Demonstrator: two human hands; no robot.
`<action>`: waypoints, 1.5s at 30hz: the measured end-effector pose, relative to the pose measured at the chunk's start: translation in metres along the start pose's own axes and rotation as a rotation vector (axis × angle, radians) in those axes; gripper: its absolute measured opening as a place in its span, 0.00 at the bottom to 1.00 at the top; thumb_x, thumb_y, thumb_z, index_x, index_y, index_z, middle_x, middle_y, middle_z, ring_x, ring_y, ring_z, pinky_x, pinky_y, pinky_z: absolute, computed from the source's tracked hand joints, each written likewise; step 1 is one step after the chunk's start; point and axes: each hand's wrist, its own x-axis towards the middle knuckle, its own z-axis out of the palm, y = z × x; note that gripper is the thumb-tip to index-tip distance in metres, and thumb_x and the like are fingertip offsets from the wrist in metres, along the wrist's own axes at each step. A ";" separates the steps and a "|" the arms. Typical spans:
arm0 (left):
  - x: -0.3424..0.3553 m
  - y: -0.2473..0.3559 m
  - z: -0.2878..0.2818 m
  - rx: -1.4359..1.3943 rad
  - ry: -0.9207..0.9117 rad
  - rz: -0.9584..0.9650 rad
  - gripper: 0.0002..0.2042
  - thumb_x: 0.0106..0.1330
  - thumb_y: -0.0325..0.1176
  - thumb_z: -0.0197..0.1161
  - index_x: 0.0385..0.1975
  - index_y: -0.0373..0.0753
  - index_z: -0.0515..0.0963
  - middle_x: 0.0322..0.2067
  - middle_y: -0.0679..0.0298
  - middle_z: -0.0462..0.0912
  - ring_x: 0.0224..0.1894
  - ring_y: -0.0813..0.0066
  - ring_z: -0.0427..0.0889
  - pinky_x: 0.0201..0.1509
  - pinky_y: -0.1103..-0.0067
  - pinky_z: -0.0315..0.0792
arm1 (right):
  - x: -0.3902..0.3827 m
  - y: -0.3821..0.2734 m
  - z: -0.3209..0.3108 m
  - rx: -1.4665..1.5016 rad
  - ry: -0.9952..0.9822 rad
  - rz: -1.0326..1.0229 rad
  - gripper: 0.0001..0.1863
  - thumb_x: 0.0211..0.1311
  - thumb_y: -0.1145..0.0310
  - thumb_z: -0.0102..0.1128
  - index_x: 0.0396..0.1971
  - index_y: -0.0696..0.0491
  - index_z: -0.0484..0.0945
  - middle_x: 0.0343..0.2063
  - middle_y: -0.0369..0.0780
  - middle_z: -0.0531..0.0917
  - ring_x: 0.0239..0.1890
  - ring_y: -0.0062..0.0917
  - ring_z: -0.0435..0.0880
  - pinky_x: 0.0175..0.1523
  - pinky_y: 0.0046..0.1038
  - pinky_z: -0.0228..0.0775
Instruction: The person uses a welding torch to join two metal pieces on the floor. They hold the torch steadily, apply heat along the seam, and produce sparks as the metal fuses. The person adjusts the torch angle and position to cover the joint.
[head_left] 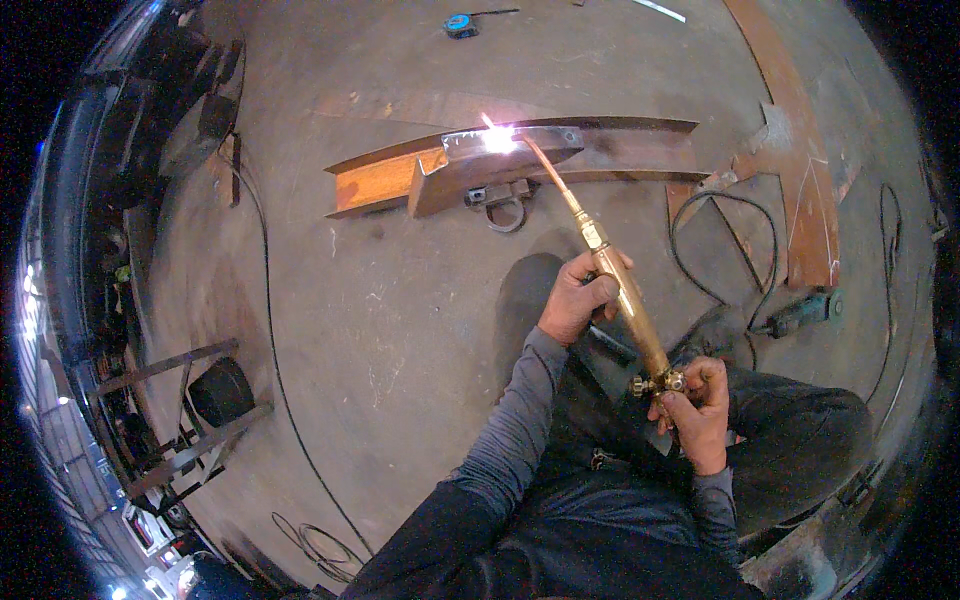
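Observation:
My left hand (pixel 578 300) is closed around the brass barrel of a gas torch (pixel 632 312), just below its neck. Lower down, the fingers of my right hand (pixel 700 415) grip the torch's valve end by the knobs. The torch's long copper tip points up and left at a bright pinkish-white flame (pixel 500 138). This glare falls on the top edge of a short steel piece (pixel 545 142) and hides the metal beneath. That piece lies against a longer rusty steel beam (pixel 640 148) on the floor. A metal clamp or ring fitting (pixel 503 205) sits beside it on my side.
A blue tape measure (pixel 460 26) lies beyond the beam. To the right are brown steel plates (pixel 800 200), a looped black cable (pixel 675 240) and a green power tool (pixel 808 315). Another cable (pixel 268 290) crosses the floor at left, near a metal frame (pixel 190 440).

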 end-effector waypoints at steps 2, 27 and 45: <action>0.000 -0.001 -0.003 0.001 -0.009 0.005 0.19 0.60 0.39 0.68 0.49 0.39 0.78 0.32 0.62 0.86 0.24 0.83 0.78 0.23 0.86 0.67 | 0.000 -0.002 0.002 -0.005 0.000 0.006 0.19 0.59 0.82 0.61 0.45 0.52 0.65 0.32 0.40 0.78 0.24 0.24 0.83 0.22 0.22 0.73; -0.001 0.005 0.004 -0.060 -0.054 0.062 0.23 0.62 0.46 0.70 0.48 0.35 0.77 0.31 0.62 0.84 0.20 0.83 0.73 0.23 0.84 0.66 | 0.000 -0.002 0.002 -0.042 -0.006 -0.031 0.18 0.59 0.81 0.60 0.46 0.52 0.65 0.34 0.39 0.75 0.25 0.24 0.83 0.21 0.22 0.73; 0.001 0.003 0.002 -0.042 -0.056 0.044 0.24 0.60 0.50 0.72 0.48 0.40 0.78 0.33 0.62 0.87 0.23 0.85 0.77 0.22 0.87 0.64 | 0.001 0.000 -0.001 -0.071 -0.023 -0.026 0.17 0.59 0.82 0.57 0.42 0.50 0.62 0.34 0.38 0.72 0.24 0.27 0.83 0.20 0.23 0.73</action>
